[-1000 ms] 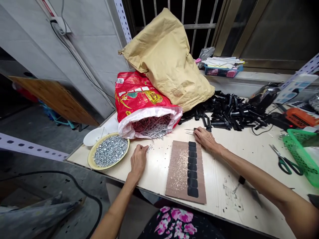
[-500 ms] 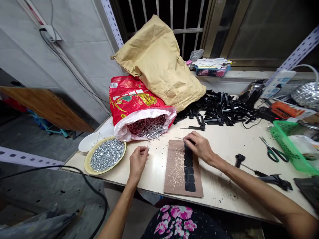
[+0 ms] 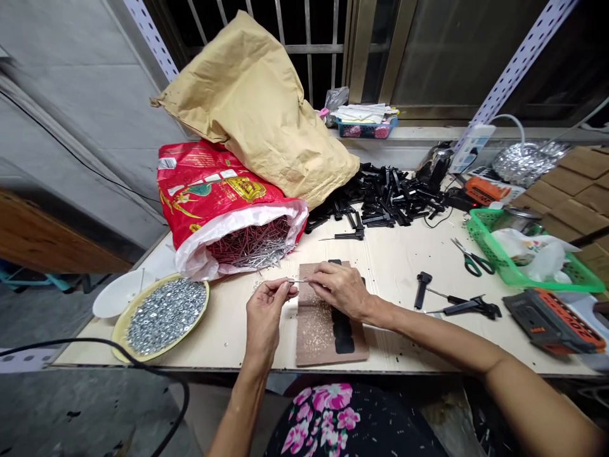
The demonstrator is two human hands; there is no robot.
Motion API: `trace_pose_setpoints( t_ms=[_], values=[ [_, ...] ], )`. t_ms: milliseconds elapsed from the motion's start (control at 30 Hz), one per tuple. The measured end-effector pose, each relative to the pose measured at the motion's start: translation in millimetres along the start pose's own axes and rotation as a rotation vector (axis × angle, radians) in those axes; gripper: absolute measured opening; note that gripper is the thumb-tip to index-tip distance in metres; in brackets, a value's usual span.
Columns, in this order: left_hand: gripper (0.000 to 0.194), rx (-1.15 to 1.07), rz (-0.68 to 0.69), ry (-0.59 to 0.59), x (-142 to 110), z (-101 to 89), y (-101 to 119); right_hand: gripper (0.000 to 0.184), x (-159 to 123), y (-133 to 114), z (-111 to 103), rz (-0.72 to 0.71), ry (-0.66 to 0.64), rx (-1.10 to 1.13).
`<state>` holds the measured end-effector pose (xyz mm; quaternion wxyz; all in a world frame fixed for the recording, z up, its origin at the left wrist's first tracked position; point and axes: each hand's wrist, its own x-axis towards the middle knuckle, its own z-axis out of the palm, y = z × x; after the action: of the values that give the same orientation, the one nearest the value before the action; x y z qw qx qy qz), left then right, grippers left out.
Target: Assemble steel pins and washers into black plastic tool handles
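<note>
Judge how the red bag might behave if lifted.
The red bag would probably sag and crumple, as its skin is creased. It may feel heavy, given the many metal-looking rods inside. Rods might slide out, since its open mouth faces sideways.

Workshop, no doubt — a plain workbench (image 3: 404, 254) under a barred window (image 3: 309, 48), black plastic parts (image 3: 390, 193) heaped at the back, thin metal rods (image 3: 254, 244) filling a red sack (image 3: 204, 181), small shiny metal pieces (image 3: 166, 314) by the bowlful, scissors (image 3: 472, 263) and a power-tool battery (image 3: 554, 320) — all within reach!
</note>
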<state>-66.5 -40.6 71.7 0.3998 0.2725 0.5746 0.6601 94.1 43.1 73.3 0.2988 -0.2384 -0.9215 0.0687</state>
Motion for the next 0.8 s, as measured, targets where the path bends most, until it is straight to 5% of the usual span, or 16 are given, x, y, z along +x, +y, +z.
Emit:
trace_pose_setpoints(
  t_ms=[600,800],
  values=[
    [0.030,0.154,-0.032,-0.113,8,4.7,-11,0.026,-10,1,7,0.022,0.035,-0.210],
    [0.030,0.212,0.019,-0.119,8,5.6,-16,0.023,-12,0,9,0.165,-0.053,-0.088]
  ],
)
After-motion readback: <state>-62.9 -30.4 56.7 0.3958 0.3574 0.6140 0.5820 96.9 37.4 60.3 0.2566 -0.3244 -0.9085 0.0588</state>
